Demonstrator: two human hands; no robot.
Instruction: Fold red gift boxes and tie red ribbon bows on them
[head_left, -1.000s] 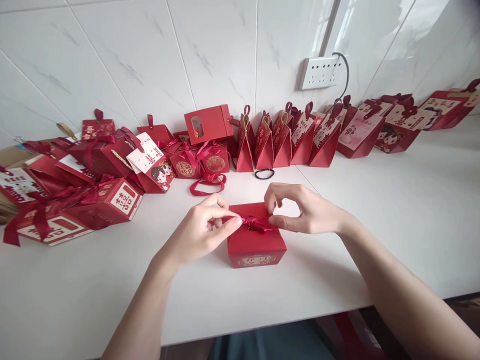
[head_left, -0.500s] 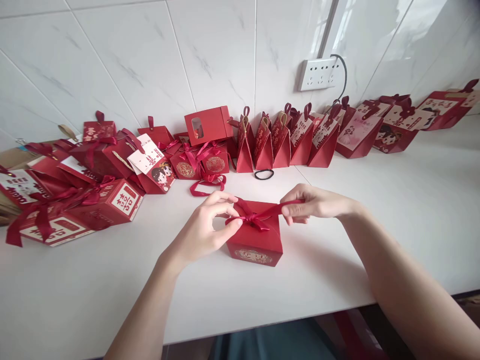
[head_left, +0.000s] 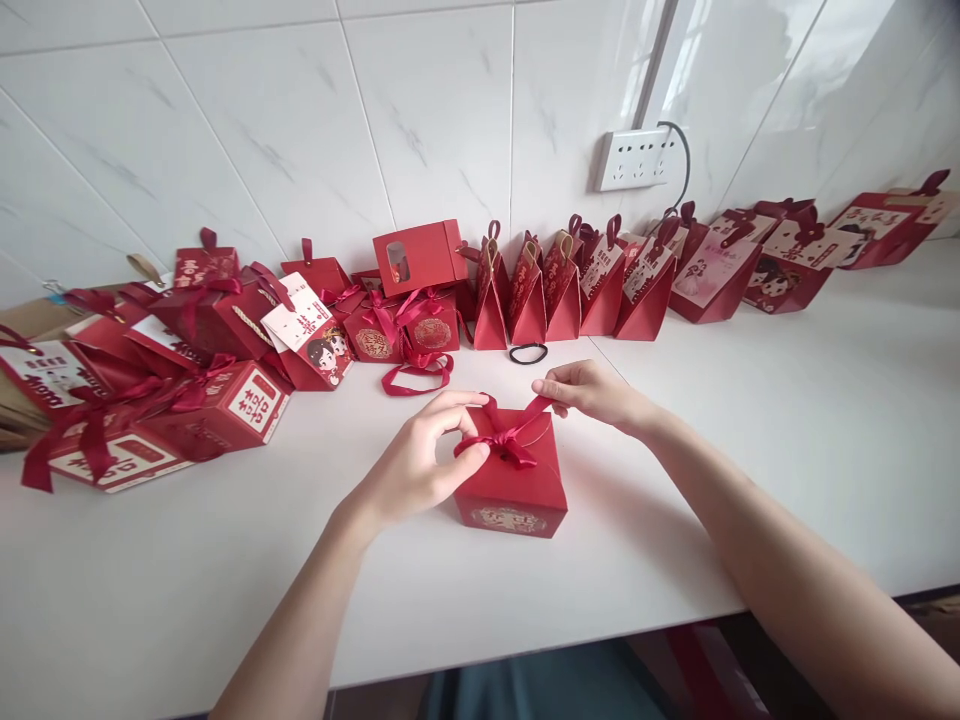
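A red gift box (head_left: 517, 488) with a gold emblem on its front stands on the white counter. Its top carries a red ribbon (head_left: 504, 440) tied in a small bow. My left hand (head_left: 433, 450) curves round the left side of the bow, thumb and fingers closed on the ribbon there; part of its grip is hidden. Beyond the box's back right corner, my right hand (head_left: 581, 392) pinches a ribbon end between thumb and fingers, drawn up and taut from the knot.
Several decorated red boxes (head_left: 255, 400) with ribbons are heaped on the left. Triangular red boxes (head_left: 564, 300) line the tiled wall. A loose red ribbon (head_left: 416, 378) and a black band (head_left: 529, 353) lie behind the box. A power socket (head_left: 637, 160) is on the wall.
My right hand has moved left and away from me, towards the back of the box, with the ribbon end still pinched. The left hand stays at the bow.
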